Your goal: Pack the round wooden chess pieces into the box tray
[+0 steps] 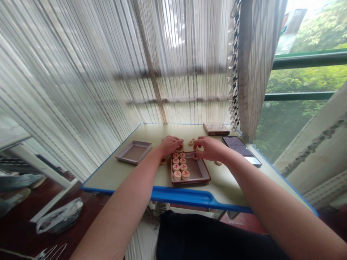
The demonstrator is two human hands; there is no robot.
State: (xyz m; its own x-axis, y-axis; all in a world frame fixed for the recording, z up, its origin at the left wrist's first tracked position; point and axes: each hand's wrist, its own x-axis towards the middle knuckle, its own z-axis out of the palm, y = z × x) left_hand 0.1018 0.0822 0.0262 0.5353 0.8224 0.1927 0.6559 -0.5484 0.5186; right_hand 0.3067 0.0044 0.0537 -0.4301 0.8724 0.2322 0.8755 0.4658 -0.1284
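A shallow brown box (202,176) sits at the table's near middle, holding several round wooden chess pieces with red characters (180,167) in two rows along its left side. My left hand (170,144) rests palm down with curled fingers over loose pieces just behind the box. My right hand (210,148) is pinched on one wooden piece (195,156) at the box's far edge. More loose pieces (192,141) lie between the hands, one (218,163) to the right of the box and one (163,161) to its left.
A grey box lid (134,152) lies at the left of the pale table with blue rim (179,196). A phone (241,149) lies at the right, and a folded board (216,128) at the back. Curtains hang close behind; a window is on the right.
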